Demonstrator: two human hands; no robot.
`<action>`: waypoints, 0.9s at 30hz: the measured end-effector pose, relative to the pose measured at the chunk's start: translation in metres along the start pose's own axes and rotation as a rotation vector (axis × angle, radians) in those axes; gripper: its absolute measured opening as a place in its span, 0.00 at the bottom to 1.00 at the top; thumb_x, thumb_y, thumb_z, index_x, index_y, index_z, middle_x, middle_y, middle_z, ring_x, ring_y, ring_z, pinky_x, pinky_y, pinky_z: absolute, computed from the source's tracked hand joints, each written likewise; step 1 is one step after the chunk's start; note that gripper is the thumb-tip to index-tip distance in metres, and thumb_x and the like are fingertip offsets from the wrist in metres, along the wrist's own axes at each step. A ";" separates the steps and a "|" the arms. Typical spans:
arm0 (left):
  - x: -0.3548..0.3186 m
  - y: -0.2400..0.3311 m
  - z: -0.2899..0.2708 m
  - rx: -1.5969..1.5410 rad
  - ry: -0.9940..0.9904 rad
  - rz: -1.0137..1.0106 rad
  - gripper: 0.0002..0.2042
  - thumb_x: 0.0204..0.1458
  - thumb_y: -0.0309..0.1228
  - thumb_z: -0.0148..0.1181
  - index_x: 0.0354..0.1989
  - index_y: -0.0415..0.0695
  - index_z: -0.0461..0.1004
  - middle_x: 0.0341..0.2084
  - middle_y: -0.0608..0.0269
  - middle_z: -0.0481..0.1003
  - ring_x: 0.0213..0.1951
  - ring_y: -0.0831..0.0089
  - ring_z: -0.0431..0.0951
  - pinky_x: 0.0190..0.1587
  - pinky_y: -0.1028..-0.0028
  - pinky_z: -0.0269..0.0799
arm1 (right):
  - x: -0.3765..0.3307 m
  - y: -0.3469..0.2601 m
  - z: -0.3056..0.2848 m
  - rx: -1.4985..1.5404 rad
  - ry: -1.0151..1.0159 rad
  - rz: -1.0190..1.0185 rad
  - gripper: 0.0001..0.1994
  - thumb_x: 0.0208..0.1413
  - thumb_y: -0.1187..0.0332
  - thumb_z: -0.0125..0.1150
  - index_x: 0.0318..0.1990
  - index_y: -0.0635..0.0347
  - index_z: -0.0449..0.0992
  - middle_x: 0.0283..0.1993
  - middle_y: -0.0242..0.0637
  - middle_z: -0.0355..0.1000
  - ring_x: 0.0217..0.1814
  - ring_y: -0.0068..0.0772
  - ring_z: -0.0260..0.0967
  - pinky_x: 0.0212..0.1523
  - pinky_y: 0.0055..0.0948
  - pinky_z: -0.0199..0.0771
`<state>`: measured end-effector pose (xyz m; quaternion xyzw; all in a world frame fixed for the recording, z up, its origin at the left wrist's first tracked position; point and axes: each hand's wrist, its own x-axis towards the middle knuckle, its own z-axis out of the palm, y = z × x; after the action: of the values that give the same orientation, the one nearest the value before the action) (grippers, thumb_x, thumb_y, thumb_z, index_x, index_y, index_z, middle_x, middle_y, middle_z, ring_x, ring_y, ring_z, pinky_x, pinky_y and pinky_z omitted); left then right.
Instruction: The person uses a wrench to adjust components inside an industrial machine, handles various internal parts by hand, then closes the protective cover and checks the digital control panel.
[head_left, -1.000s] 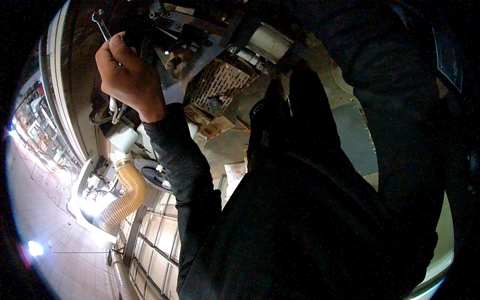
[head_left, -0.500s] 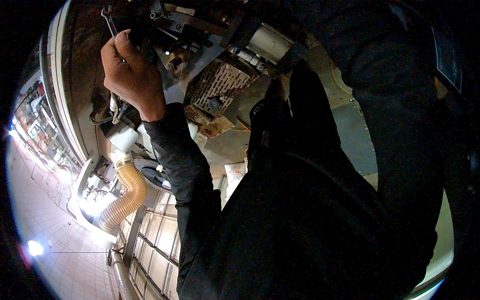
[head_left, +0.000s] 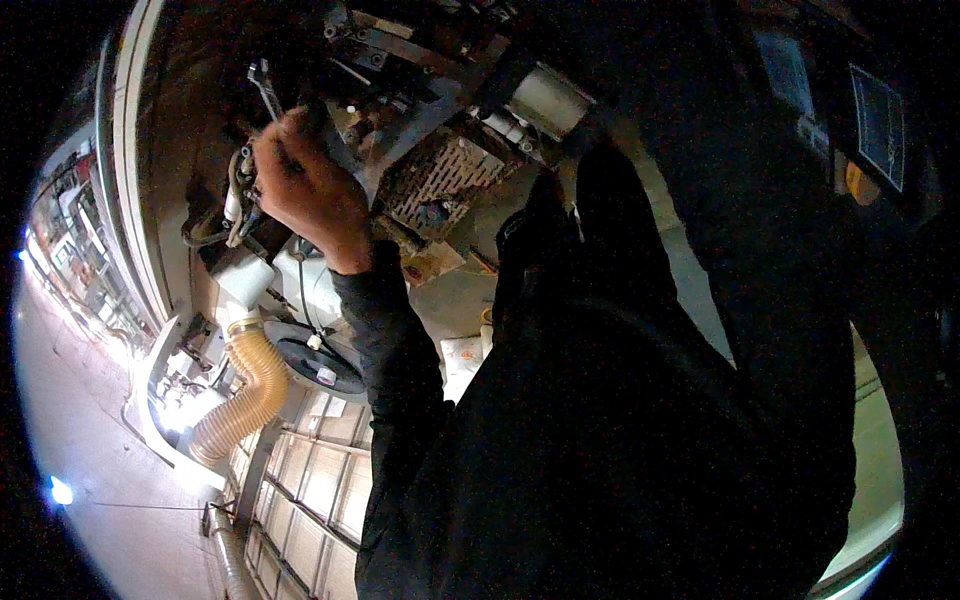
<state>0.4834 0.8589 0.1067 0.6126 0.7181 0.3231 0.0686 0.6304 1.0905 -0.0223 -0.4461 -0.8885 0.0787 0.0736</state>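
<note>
My left hand [head_left: 312,192] is closed around a metal open-end wrench [head_left: 264,88], whose jaw end sticks out above the fingers. The hand is slightly blurred, and the rest of the wrench is hidden in the grip. Just past it lie dark machine parts [head_left: 370,58] with bolts and bars. Cables and small fittings [head_left: 235,195] hang to the left of the wrist. My right arm [head_left: 725,190] reaches up in a dark sleeve along the right side, and its hand does not show.
A slotted metal plate [head_left: 455,180] lies on the floor side of the machine, near a pale cylinder [head_left: 548,100]. Below left are a ribbed yellowish hose [head_left: 252,375] and a round black disc [head_left: 315,362]. Dark panels [head_left: 880,125] stand at upper right.
My left hand has moved right and slightly down with the wrench still in it. The right sleeve has shifted, and more of the panels at upper right shows.
</note>
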 end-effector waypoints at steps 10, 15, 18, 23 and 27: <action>-0.006 -0.001 0.010 -0.346 0.057 -0.102 0.11 0.70 0.31 0.57 0.44 0.38 0.83 0.35 0.64 0.78 0.38 0.76 0.73 0.43 0.74 0.68 | -0.084 -0.007 -0.068 0.523 0.199 0.043 0.15 0.71 0.60 0.61 0.50 0.65 0.76 0.46 0.50 0.75 0.51 0.56 0.73 0.51 0.54 0.78; 0.008 0.013 0.004 -0.379 0.029 -0.131 0.07 0.68 0.28 0.60 0.42 0.36 0.81 0.31 0.66 0.80 0.32 0.83 0.75 0.37 0.81 0.70 | -0.082 -0.013 -0.065 0.362 0.256 -0.014 0.12 0.70 0.62 0.61 0.46 0.63 0.77 0.43 0.49 0.75 0.50 0.55 0.72 0.52 0.55 0.77; 0.011 0.023 0.004 -0.489 0.032 -0.188 0.07 0.66 0.28 0.62 0.42 0.36 0.80 0.33 0.63 0.82 0.33 0.78 0.78 0.39 0.77 0.75 | -0.084 -0.017 -0.065 0.326 0.331 -0.004 0.12 0.70 0.61 0.61 0.44 0.62 0.78 0.41 0.48 0.75 0.49 0.55 0.71 0.54 0.55 0.76; 0.023 0.024 0.030 -0.721 0.062 -0.173 0.08 0.66 0.30 0.63 0.44 0.36 0.80 0.36 0.59 0.82 0.34 0.76 0.79 0.42 0.76 0.76 | -0.084 -0.018 -0.065 0.292 0.312 0.011 0.12 0.71 0.61 0.60 0.46 0.62 0.78 0.41 0.47 0.75 0.50 0.54 0.71 0.57 0.55 0.76; 0.038 0.025 0.050 -0.555 0.066 -0.011 0.09 0.68 0.31 0.61 0.44 0.36 0.75 0.34 0.55 0.85 0.30 0.76 0.84 0.35 0.78 0.78 | -0.086 -0.020 -0.063 0.339 0.212 0.116 0.13 0.72 0.61 0.58 0.51 0.61 0.77 0.44 0.47 0.75 0.52 0.55 0.71 0.60 0.55 0.75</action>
<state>0.5193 0.9143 0.0929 0.5556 0.6072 0.5270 0.2120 0.6784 1.0144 0.0377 -0.4836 -0.8226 0.1836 0.2362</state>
